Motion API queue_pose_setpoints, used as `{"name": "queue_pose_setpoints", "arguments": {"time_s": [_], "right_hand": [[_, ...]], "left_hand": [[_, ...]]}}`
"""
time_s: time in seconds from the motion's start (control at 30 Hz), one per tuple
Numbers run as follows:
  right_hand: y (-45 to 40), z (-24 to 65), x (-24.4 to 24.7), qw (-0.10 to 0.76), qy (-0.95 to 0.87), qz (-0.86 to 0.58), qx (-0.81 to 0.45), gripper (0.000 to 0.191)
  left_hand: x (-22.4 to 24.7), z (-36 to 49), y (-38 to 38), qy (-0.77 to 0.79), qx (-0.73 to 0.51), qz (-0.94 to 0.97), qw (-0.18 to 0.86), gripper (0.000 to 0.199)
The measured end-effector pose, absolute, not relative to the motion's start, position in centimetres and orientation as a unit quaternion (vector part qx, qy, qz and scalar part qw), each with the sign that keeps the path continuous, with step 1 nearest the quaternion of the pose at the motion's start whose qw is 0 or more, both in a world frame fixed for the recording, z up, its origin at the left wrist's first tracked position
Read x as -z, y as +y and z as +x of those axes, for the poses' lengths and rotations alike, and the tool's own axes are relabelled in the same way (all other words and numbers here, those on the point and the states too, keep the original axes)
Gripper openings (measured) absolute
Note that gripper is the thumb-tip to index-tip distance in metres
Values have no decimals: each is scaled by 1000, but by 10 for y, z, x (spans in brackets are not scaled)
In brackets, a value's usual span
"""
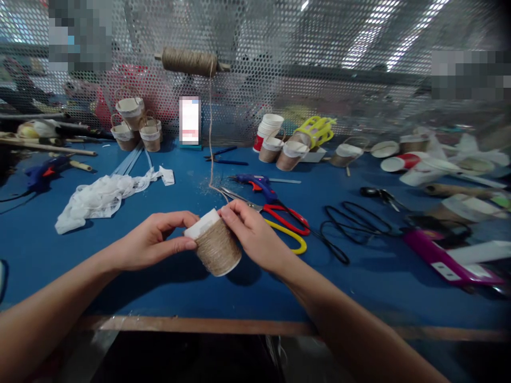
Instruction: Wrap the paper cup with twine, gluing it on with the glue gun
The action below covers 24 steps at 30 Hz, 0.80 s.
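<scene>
The left hand (154, 239) has thumb and fingers closed on one side of the white cup (202, 223) wrapped in brown twine (219, 247), and the right hand (253, 231) pinches its other side. The cup is tilted above the blue table (167, 290), near the red-and-yellow-handled scissors (286, 219).

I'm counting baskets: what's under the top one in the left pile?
Below the top basket sit a left basket and a right basket, perhaps another behind. The top one's base and anything farther back are hidden.
</scene>
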State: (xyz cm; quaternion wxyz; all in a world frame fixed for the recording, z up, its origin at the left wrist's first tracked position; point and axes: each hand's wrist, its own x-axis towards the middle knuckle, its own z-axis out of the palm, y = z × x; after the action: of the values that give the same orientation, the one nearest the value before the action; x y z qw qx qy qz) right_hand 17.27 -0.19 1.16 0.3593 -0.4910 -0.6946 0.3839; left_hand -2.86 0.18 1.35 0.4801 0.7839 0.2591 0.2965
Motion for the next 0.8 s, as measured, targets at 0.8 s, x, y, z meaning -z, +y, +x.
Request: {"name": "queue_pose_setpoints", "arguments": {"time_s": [0.8], "right_hand": [[-8, 162, 5, 392, -762, -480, -186, 14]], "left_hand": [[-10, -6, -4, 358, -300, 731, 497, 13]]}}
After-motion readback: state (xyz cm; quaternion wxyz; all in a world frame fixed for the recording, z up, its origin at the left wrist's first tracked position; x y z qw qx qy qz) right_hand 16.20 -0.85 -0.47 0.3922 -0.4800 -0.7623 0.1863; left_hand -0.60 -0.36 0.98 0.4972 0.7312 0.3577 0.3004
